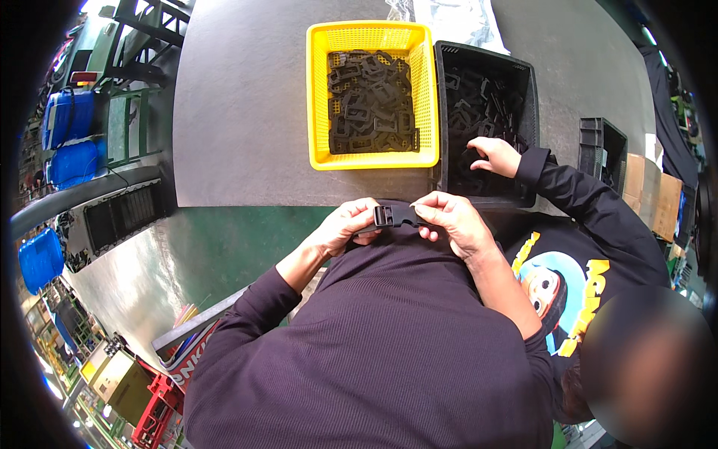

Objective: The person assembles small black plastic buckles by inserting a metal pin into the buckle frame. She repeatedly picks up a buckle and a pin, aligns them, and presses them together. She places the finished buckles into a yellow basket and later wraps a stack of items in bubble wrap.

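Observation:
Between my two hands, close in front of my body, is a black plastic side-release buckle (396, 216). My left hand (351, 224) pinches its slotted end. The other end is gripped between thumb and fingers of my right hand (455, 222). Whether its two halves are fully locked together I cannot tell. Just beyond my hands, on the table, stands a yellow perforated basket (320, 97) with many black buckle parts (372, 101) in it. Right beside it a black crate (529, 97) holds more dark plastic pieces.
At my right a co-worker's hand (496, 157) reaches into the black crate from a dark sleeve. Clear plastic bags (460, 22) lie behind the containers on the grey table (239, 112). A smaller black crate (602, 150) and cardboard boxes (651, 191) stand farther right.

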A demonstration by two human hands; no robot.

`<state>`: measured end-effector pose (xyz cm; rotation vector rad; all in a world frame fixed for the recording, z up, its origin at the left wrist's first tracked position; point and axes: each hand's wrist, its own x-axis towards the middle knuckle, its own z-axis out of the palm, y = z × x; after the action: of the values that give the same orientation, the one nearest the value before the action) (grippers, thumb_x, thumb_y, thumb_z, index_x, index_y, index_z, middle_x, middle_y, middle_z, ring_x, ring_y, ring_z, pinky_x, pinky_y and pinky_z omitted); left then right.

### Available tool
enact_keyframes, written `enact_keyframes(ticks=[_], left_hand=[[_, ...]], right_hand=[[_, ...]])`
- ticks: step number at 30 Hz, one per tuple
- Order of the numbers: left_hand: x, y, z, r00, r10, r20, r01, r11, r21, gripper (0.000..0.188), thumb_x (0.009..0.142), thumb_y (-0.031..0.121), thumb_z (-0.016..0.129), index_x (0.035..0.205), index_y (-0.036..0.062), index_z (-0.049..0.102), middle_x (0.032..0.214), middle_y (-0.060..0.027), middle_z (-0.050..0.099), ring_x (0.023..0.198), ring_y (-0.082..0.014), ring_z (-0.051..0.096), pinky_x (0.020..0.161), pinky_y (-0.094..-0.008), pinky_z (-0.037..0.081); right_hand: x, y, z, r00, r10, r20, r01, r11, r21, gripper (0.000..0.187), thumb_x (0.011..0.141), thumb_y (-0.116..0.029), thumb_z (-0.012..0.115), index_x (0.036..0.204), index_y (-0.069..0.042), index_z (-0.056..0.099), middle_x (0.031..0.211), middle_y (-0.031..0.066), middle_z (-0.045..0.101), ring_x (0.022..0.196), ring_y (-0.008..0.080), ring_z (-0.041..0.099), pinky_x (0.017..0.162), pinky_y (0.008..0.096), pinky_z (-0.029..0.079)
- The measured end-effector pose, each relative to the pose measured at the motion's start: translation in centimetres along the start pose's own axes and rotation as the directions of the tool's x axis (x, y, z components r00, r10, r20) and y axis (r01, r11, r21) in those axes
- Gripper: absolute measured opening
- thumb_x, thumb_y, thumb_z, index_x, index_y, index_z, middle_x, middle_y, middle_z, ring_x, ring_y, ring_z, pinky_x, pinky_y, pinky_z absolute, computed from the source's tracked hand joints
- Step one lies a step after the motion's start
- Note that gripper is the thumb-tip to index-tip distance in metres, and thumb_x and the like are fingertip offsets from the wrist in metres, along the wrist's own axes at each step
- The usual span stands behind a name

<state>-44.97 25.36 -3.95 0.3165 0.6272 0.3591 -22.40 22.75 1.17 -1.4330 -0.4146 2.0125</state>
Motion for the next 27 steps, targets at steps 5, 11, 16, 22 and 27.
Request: enact_keyframes(ticks=[5,11,16,22,27], left_hand=[[0.6,0.3,-0.5,1.000,0.007,0.017,-0.009,0.995,0.104,0.017,0.087,0.025,0.059,0.084,0.0100,0.052,0.070,0.0048,0.048,0.055,-0.0040,0.037,0.048,-0.0180,0.030],[0.7,3.3,-2.9,0.946,0.325,-0.005,-0.262,0.772,0.579,0.017,0.082,0.010,0.060,0.097,0.0051,0.056,0.096,-0.0009,0.053,0.083,-0.0074,0.048,0.074,-0.0223,0.041],[3.7,6.7,-7.7,0.490,0.855,-0.171,-0.014,0.203,0.979,0.065,0.075,0.022,0.070,0.127,0.0059,0.035,0.123,-0.0112,0.044,0.113,-0.0219,0.043,0.088,-0.0381,0.040],[6.8,5.6,-13.1,0.789,0.452,-0.415,-0.161,0.805,0.571,0.056,0.069,0.002,0.058,0.123,0.0008,0.042,0.111,-0.0092,0.054,0.096,-0.0209,0.054,0.086,-0.0303,0.043],[4.7,6.1,-13.6,0.727,0.430,-0.536,-0.184,0.874,0.450,0.049,0.064,-0.006,0.045,0.112,-0.0025,0.051,0.102,-0.0094,0.058,0.088,-0.0222,0.058,0.084,-0.0309,0.045]], right_hand=[[0.2,0.4,0.7,1.000,0.014,-0.007,-0.014,0.999,0.034,0.017,0.083,-0.012,0.063,0.094,0.001,0.059,0.075,0.0052,0.061,0.061,0.0102,0.059,0.054,0.0193,0.048],[0.2,-0.6,1.3,0.999,0.021,-0.043,-0.024,0.997,-0.079,0.017,0.082,-0.011,0.063,0.094,0.000,0.059,0.076,0.0052,0.061,0.062,0.0105,0.059,0.056,0.0203,0.048],[1.1,0.8,1.9,0.998,-0.015,-0.056,0.002,0.974,-0.225,0.017,0.078,-0.010,0.066,0.092,-0.001,0.059,0.074,0.0019,0.062,0.066,0.0069,0.058,0.061,0.0186,0.044],[0.0,1.4,2.6,0.971,-0.237,-0.035,0.158,0.745,-0.648,0.023,0.078,-0.021,0.062,0.094,-0.004,0.059,0.084,0.0084,0.063,0.082,0.0198,0.059,0.078,0.0306,0.045],[-3.8,1.1,-0.8,0.812,-0.555,-0.179,0.110,0.447,-0.888,0.024,0.077,-0.023,0.063,0.094,-0.006,0.060,0.096,0.0104,0.059,0.097,0.0265,0.053,0.087,0.0356,0.041]])
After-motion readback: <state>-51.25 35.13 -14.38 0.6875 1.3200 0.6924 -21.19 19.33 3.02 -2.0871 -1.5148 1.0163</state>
